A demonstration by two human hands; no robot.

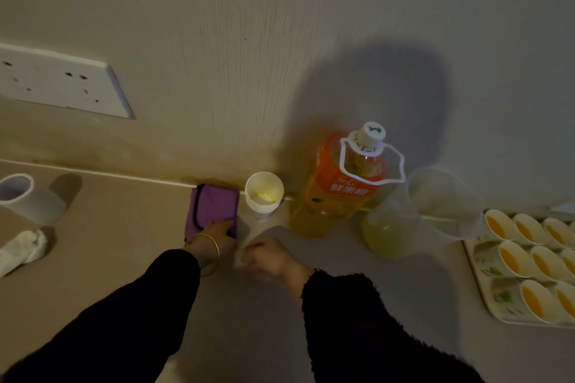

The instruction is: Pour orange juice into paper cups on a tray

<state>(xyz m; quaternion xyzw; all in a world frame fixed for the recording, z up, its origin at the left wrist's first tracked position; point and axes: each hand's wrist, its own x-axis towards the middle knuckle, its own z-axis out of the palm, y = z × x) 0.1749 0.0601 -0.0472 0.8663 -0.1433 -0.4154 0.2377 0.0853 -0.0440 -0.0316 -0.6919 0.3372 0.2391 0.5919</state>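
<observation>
Several paper cups (pixel 515 258) on the tray (pixel 494 274) at far right already hold juice, so wiping the counter (pixel 124 242) seems due: the left grip (pixel 217 232) lies flat-fingered on the purple cloth (pixel 213 205), best drawn slowly clear of the cup stack (pixel 264 194), while the right grip (pixel 270 258) curls, contents unclear.

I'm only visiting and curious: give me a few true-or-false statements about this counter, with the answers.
1. The juice bottle has its cap on. True.
2. The cups on the tray are empty. False: they hold orange juice.
3. The left hand rests on a purple cloth. True.
4. The stack of paper cups stands on the tray. False: it stands on the counter, between cloth and bottle.
</observation>
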